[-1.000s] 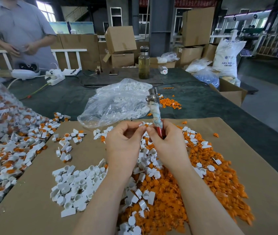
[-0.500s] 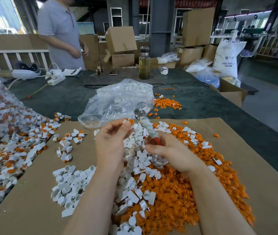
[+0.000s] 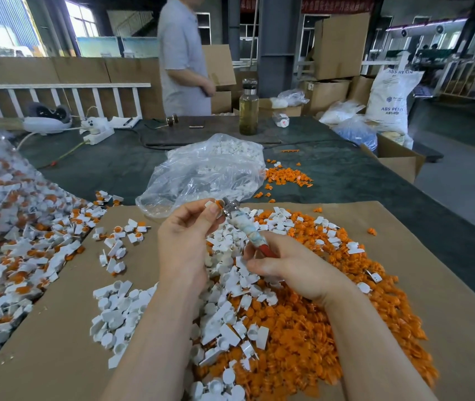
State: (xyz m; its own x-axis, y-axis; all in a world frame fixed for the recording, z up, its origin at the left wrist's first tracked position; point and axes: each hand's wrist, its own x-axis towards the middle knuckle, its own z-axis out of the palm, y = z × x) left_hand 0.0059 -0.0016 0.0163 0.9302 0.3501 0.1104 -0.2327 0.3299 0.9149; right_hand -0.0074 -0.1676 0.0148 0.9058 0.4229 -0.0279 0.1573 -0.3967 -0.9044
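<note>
Tool [image 3: 246,228] butt unseen within right hand [image 3: 294,267]

Single head-worn wide-angle view, forward and down, close above left hand [image 3: 185,247] and right hand [image 3: 291,267].

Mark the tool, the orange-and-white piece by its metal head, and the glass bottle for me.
tool [image 3: 246,228], head view, middle of its taped handle
orange-and-white piece [image 3: 216,202], head view, its orange part
glass bottle [image 3: 248,111], head view, mid body
</note>
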